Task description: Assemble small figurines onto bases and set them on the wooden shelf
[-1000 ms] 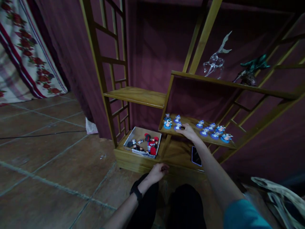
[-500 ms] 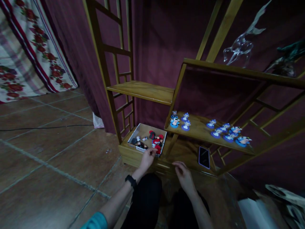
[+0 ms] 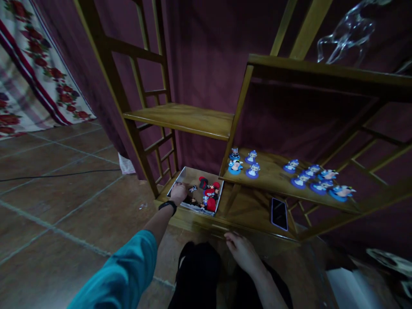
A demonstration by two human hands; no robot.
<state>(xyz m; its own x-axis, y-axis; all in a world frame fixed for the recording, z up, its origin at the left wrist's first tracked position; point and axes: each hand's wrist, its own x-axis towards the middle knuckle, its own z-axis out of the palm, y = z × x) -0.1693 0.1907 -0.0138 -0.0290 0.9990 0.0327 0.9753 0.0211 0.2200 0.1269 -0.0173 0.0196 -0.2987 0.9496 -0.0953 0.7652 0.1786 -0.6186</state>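
My left hand [image 3: 179, 193] reaches over the left side of a shallow cardboard box [image 3: 219, 205], its fingers curled down among the figurines there. Whatever they pinch is hidden by the hand. Inside the box lie several small figurines [image 3: 193, 189], some with dark parts, and several red-and-black pieces [image 3: 210, 193]. My right hand [image 3: 240, 249] hovers low in front of the wooden shelf unit, fingers loosely bent and apart, with nothing visible in it. On the shelf to the right stand several figurines with purple bases [image 3: 252, 171] and blue bases [image 3: 235, 167].
A phone [image 3: 279, 213] lies on the bottom board [image 3: 247, 210]. A wooden shelf board [image 3: 189, 120] juts out above the box. A clear glass animal figure [image 3: 347, 34] stands on the upper right shelf. A cable [image 3: 58, 173] runs across the tiled floor.
My left hand has moved left from the box's front right edge into its left side. My right hand has shifted slightly left and down. The view has moved closer to the shelves.
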